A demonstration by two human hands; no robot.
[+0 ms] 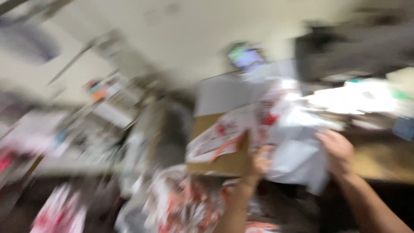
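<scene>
Motion blur smears the whole view, so edges and small details are hard to make out. The left hand [261, 163] is at the edge of a brown cardboard box [224, 162], its grip too blurred to tell. The right hand [338, 149] rests on a white plastic bag [293, 146] with red print, fingers seemingly curled on it. Cluttered shelves [99, 121] crowd the left; a wooden surface [384, 166] lies right.

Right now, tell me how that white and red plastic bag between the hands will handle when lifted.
Probably floppy: the plastic bag is crumpled and sags below the right hand. Likely light, since its film looks thin. The left hand grips near a cardboard box; blur hides more.
</scene>
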